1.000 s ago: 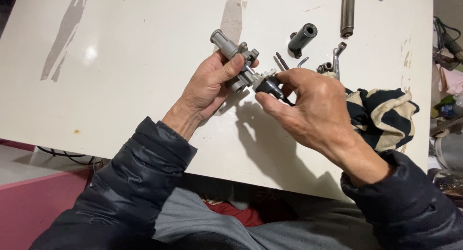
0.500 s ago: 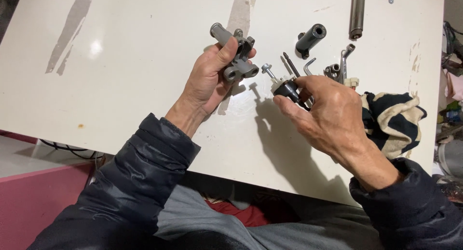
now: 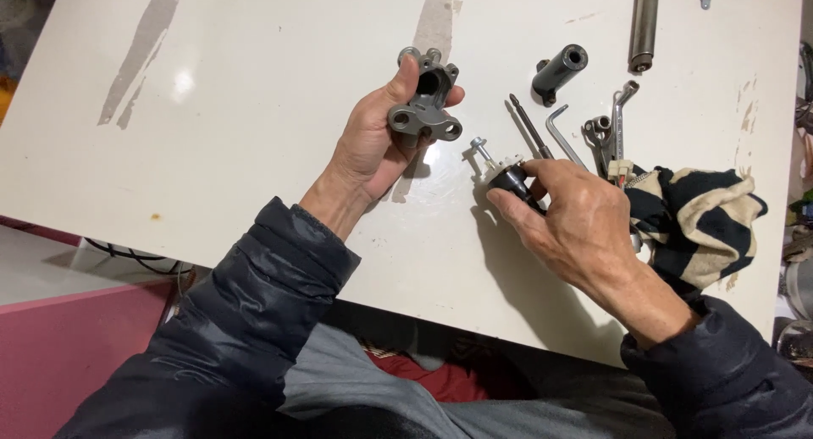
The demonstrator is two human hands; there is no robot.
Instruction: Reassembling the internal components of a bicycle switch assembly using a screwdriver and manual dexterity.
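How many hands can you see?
2. The left hand holds a grey metal part; the right hand holds a small black part above the white table.

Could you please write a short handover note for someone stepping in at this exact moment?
Left hand: holds the grey metal housing above the white table, its bore facing up.
Right hand: pinches the small black shafted part, apart from the housing.
Nearby: screwdriver bit, hex key, wrenches, black tube, striped cloth.
Done: the two pieces are separate. Left: not clear from the picture.
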